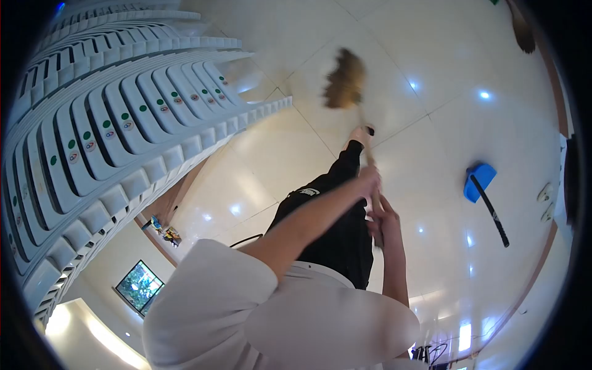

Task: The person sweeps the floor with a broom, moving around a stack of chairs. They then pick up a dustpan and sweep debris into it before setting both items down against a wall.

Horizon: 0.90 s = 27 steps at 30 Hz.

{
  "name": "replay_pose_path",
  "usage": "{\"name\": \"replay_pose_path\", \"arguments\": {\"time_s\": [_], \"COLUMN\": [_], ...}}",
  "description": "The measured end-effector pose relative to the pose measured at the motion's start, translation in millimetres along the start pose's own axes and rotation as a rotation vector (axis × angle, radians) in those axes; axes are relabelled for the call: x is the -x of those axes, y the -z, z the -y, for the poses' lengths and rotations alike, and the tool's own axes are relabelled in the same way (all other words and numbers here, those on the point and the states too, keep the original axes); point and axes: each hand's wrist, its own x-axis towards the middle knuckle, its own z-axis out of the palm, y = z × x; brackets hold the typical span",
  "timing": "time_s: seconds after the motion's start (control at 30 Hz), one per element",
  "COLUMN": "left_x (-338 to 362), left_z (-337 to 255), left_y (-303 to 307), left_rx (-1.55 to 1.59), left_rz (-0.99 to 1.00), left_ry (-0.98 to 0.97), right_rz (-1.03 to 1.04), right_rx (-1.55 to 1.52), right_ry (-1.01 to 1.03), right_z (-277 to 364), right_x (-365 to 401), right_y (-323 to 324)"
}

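The person in the white shirt stands over the pale tiled floor [290, 148] with a broom [345, 80] in both hands. The left hand [369, 183] is closed round the stick farther down, towards the bristles. The right hand [383, 217] is wrapped round it just behind, nearer the body, and the two hands almost touch. The straw-coloured bristle head is out in front of a foot [361, 132], low over the tiles, and it shows only as a blur (so I cannot tell whether it touches the floor).

Off to the person's right a blue dustpan [480, 182] with a long black handle lies on the floor, well apart from the broom. To the left rises a tall stack of white plastic chairs [117, 135], each with small round stickers. A second broom [523, 28] shows at the far edge of the floor.
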Motion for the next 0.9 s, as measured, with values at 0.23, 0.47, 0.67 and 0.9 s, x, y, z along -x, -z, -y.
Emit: {"name": "replay_pose_path", "arguments": {"time_s": [0.23,0.47,0.67,0.9], "left_x": [80.3,145.1,132.3,102.1], "left_z": [25.1,-78.4,-225.2,-491.0], "left_y": [-76.4,-42.1,7.1,108.6], "left_rx": [-0.002,0.064,0.209,0.493], "left_rz": [0.254,0.249,0.133,0.041], "left_ry": [0.173,-0.091,-0.502,-0.648], "right_rz": [-0.235,0.180,0.454,0.703], "right_rx": [-0.136,-0.287,-0.027,0.103], "right_ry": [0.179,0.161,0.096,-0.184], "right_z": [24.6,45.1,109.7,234.1], "right_x": [90.0,107.2,27.6,-125.6], "right_y": [-9.6,-69.6,-159.0,-372.5]}}
